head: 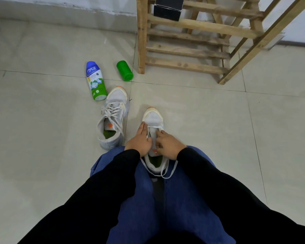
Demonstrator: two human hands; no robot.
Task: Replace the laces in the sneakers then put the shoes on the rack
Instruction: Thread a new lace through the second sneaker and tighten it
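Sneaker in work [153, 118]: on the floor [209, 117] between the person's knees. Its long axis runs straight away from the body, orange toe tip far, heel opening near.

Lace [154, 127]: one bar crosses the lowest eyelets and the upper eyelets look bare. Both free ends trail back past the heel onto the lap [166, 170]. Judgement: early in the relacing of this shoe.

Left hand [138, 138]: fingers straight, laid along the shoe's left flank and steadying it. Cannot tell whether the thumb also traps the lace.

Right hand [167, 144]: fingers curled, tips pinching the lace at the right eyelet row.

Key relation: the next eyelets lie nearer the body than the bar, directly under both hands, and the slack lies behind them at the heel. Judgement: the next crossing pulls the lace toward the body, and the right hand is placed to feed it.

Second sneaker [113, 117]: to the left and well apart, laced through but untied, toe pointing away.

Rack [187, 51]: ahead and to the right, past the toe, with a black box [167, 8] on it.

Powder bottle [96, 81] and green container [125, 70] lie on the floor beyond the second sneaker.
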